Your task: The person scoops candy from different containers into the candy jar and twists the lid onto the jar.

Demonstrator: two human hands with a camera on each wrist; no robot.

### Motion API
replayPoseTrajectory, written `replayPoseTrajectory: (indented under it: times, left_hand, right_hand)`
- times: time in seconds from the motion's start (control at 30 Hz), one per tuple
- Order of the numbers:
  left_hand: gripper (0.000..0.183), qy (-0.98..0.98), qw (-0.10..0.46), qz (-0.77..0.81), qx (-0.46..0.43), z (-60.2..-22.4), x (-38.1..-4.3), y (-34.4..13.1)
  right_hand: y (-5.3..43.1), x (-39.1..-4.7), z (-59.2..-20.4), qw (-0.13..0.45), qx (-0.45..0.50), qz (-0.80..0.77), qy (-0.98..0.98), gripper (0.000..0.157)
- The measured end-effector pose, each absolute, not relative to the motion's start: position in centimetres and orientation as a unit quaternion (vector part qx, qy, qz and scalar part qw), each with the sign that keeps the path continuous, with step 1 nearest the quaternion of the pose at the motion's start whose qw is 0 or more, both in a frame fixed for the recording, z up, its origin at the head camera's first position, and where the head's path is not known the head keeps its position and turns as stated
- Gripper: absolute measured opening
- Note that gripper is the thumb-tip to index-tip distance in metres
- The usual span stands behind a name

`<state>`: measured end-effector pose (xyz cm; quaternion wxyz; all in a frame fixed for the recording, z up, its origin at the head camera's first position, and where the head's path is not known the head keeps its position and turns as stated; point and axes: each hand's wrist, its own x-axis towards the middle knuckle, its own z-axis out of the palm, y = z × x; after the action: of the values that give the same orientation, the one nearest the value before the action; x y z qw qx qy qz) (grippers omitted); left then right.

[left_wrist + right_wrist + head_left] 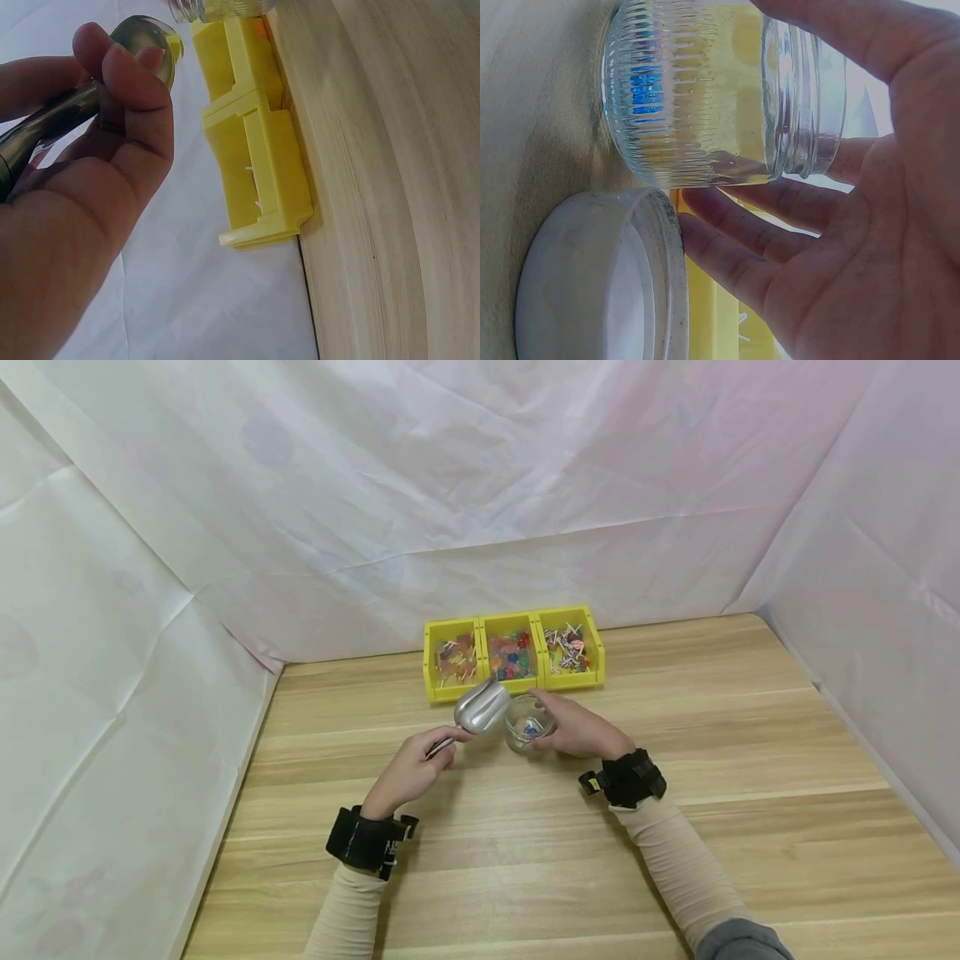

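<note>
My left hand (414, 770) grips the handle of a metal scoop (480, 706), its bowl raised beside the jar and in front of the yellow bins. The left wrist view shows the fingers and thumb curled round the scoop handle (52, 120). Fingers on the far side and thumb on the near side, my right hand (581, 727) holds a clear glass jar (519, 714) that stands upright on the table. Something small and blue (646, 88) shows low inside the ribbed jar. A pale round lid (570, 277) lies close by the jar in the right wrist view.
Three joined yellow bins (517, 687) stand at the back, against the white cloth wall (480, 560). Wrapped lollipops (456, 660) fill the left bin, colourful candies (513, 656) the middle one, and striped lollipops (567, 647) the right one. Wood-grain table (495, 877) extends around them.
</note>
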<state>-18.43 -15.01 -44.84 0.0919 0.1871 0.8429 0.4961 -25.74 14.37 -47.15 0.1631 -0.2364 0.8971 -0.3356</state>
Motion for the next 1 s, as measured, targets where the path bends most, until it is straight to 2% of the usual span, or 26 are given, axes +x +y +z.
replayPoseTrajectory:
  times: [0.17,1.0]
  left_hand:
    - [0.029,0.842,0.077,0.501,0.183,-46.0,-18.9,-15.6]
    - [0.030,0.843,0.060,0.509,0.161,-46.7,-19.5,-16.1]
  right_hand:
    - [14.4,-25.6,-47.1,0.168,-0.230,-0.332,0.900,0.091]
    - [14.4,-25.7,-47.2,0.165,-0.233,-0.336,0.898,0.092]
